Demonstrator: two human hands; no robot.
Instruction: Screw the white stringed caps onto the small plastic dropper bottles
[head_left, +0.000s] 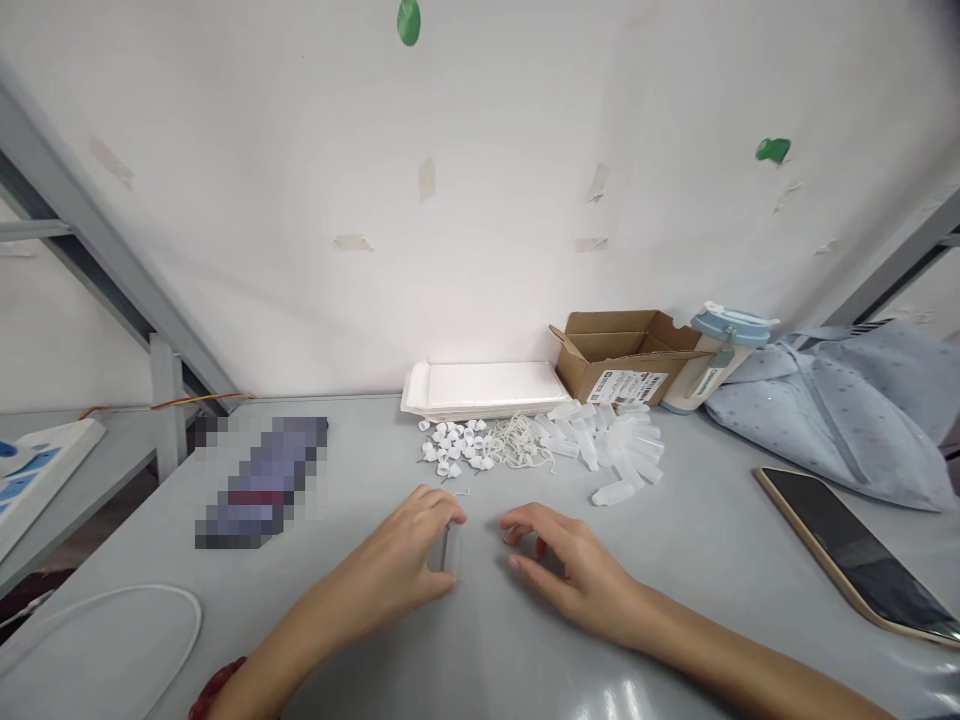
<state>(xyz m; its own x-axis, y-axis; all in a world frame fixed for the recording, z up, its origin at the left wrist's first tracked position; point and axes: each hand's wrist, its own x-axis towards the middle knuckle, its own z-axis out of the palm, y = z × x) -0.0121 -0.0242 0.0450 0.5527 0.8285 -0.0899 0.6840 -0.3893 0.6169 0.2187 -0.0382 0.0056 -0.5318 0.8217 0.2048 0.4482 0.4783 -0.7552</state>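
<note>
My left hand (412,545) curves around a small clear plastic tube (451,548), with the thumb at its near end and the fingers at its far end. Much of the tube is hidden by the hand. To the right, my right hand (562,565) hovers low over the table, fingers bent and apart from the thumb, nothing visible in it. Beyond the hands lie a heap of small white caps (454,442), a tangle of thin white cords (521,443) and a pile of translucent plastic tubes (619,445). One short cord piece (463,492) lies near my left fingertips.
Against the wall are a stack of white packets (487,388), an open cardboard box (622,360) and a blue-lidded bottle (712,360). A light-blue cloth bag (832,420) and a phone (862,550) are right. A blurred-out item (266,480) and a white cable (187,600) lie left.
</note>
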